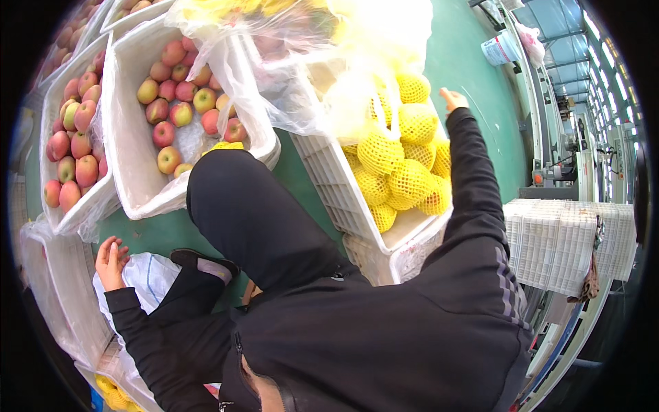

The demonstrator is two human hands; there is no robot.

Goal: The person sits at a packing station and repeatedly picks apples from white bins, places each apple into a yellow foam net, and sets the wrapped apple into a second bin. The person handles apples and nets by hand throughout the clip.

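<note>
My left hand (pixel 111 261) is at the lower left, fingers apart and slightly curled, with nothing in it, near a white woven plastic sack (pixel 146 278). At the upper right, my right hand (pixel 453 99) reaches past the side of a white plastic crate (pixel 322 183); nothing shows in it and its fingers look partly extended. That crate holds several fruits in yellow foam nets (pixel 410 184), partly covered by a clear plastic bag (pixel 340 110) in strong glare. Loose red and yellow apples (pixel 180 114) lie in a lined white crate (pixel 123 170) beyond my knee.
Another crate of apples (pixel 78 147) stands at the far left. Stacked white crates (pixel 553 244) are at the right, near a conveyor frame (pixel 548 129) and a white bucket (pixel 500 49). More yellow foam nets (pixel 116 394) lie in a container at the bottom left.
</note>
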